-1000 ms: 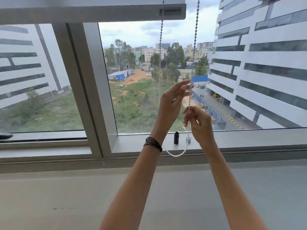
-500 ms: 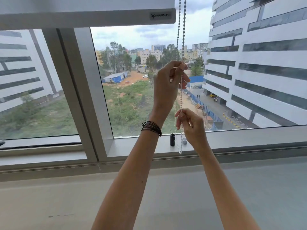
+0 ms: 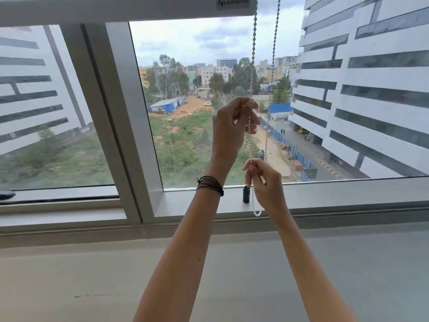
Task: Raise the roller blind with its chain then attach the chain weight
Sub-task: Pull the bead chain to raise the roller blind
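The roller blind (image 3: 125, 6) shows only as its bottom bar along the top edge; the rest of it is cut off above, and so is the top of the bead chain (image 3: 254, 43). The small label on the bar is partly readable but blurred. Two strands of chain hang down in front of the window (image 3: 197, 112). The left strand passes into the left hand (image 3: 232, 126), whose fingertips are pinched shut on it near head height. Below that, the same strand runs down to the right hand (image 3: 264, 182), which is closed around it just above the sill (image 3: 348, 194). The right strand drops behind the right hand, where it is lost from sight. The bottom loop of the chain peeks out beneath the right hand, just over the front of the sill.

One small dark cylinder, the chain weight (image 3: 246, 194), stands upright on the sill, just left of the right hand and apart from the chain. Whether a second piece sits behind the right hand cannot be told.

One bundle of dark wristbands (image 3: 210, 185) circles the left wrist. Both forearms are cut off at the bottom edge.
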Motion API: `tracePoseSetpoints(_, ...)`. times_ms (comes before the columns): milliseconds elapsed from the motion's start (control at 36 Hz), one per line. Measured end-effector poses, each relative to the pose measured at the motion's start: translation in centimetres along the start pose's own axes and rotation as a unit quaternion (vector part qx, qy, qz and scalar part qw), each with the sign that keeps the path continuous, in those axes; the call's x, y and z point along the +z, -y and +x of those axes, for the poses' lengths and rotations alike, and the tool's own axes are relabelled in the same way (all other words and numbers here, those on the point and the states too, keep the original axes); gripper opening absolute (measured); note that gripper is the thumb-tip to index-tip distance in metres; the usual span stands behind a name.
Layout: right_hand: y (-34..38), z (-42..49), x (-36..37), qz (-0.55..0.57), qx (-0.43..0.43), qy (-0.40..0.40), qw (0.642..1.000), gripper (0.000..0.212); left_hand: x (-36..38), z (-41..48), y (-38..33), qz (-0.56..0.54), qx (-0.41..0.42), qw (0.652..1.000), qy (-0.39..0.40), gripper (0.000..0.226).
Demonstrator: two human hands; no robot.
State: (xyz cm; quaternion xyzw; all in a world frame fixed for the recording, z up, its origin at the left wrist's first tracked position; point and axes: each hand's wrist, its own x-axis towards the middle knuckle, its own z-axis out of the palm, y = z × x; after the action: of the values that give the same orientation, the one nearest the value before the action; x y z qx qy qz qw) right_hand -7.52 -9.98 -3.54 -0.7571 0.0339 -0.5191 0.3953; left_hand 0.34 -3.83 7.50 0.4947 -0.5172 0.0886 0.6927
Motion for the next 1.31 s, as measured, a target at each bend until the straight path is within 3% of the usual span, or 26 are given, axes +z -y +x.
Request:
tracePoseSetpoints(583,-6.1,-5.9,0.5,-0.055,0.077,0.036,0.995,0.024,0.9,-6.6,6.4,0.04,-0.057,0.998,0.002,0.015)
tracePoseSetpoints(972,-8.5,-9.0,0.1,-0.201,0.105,0.131,0.965,0.023,0.4,-10.5,9.0,0.06,-0.117,0.991,0.03,0.014)
tracePoseSetpoints(1111,-7.0,-6.4,-1.3,-0.196,0.138,0.217,0.946,0.023,0.4,-10.1,8.3,0.052,-0.115,0.992,0.029,0.014)
tracePoseSetpoints(1167,-5.8,-4.3,-2.0,-0.207,0.128,0.203,0.949,0.021,0.4,-10.0,8.3,0.049,-0.115,0.992,0.029,0.013)
tracePoseSetpoints(1306,0.0,2.3,-2.9,-0.118,0.061,0.071,0.989,0.022,0.7,-10.1,8.1,0.024,-0.127,0.991,0.033,0.013)
